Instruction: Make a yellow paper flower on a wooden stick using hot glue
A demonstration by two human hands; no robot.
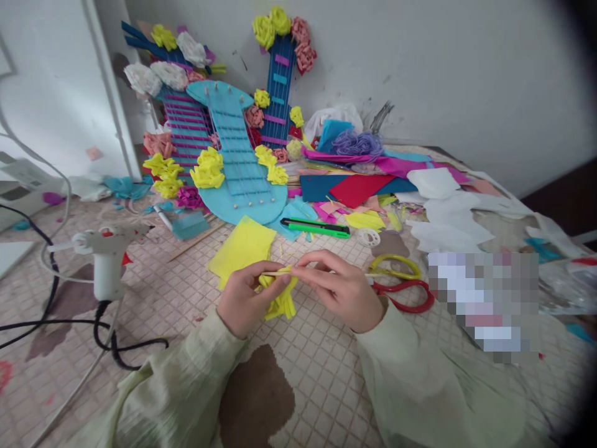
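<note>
Both hands meet over the middle of the table. My left hand [254,295] is closed in a pinch at the left end of a thin wooden stick [276,273], with yellow crepe paper [282,303] at its fingers. My right hand [345,291] has its fingers closed on the same stick, which comes out again on that hand's far side. The paper hangs in folds between the hands; how it is fixed to the stick is hidden by fingers. Flat yellow crepe sheets [245,246] lie just behind my left hand.
A white glue gun [106,267] stands at left with cords around it. Behind the hands lies a green utility knife [317,227]. Scissors [408,295] with red and yellow handles are at right. Paper-flowered string-instrument models [240,149] lean at the back, beside coloured paper [359,188].
</note>
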